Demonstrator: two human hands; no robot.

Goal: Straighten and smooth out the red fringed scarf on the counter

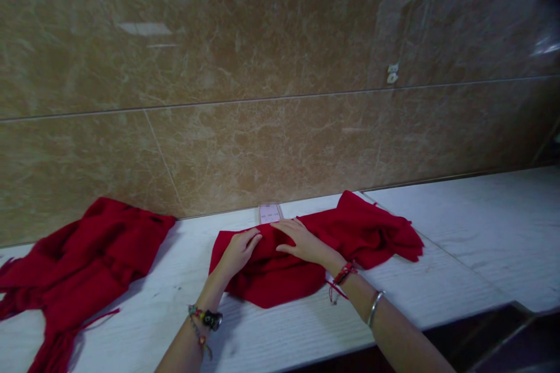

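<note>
A red cloth, probably a scarf, lies loosely folded and wrinkled on the white wood-grain counter. On its left part rests my left hand, fingers stretched out along the fabric. My right hand lies palm down just to the right, its fingers spread and thumb apart. Both hands touch the cloth near its far edge and do not appear to grip it. The cloth's right end is bunched, with a jagged edge. What lies under my palms is hidden.
A second red scarf with fringed ends is heaped at the left. Behind the folded cloth, a flat phone-like rectangle sits against the brown marbled wall. A small white fixture is on the wall. Darkness lies below the counter's front edge.
</note>
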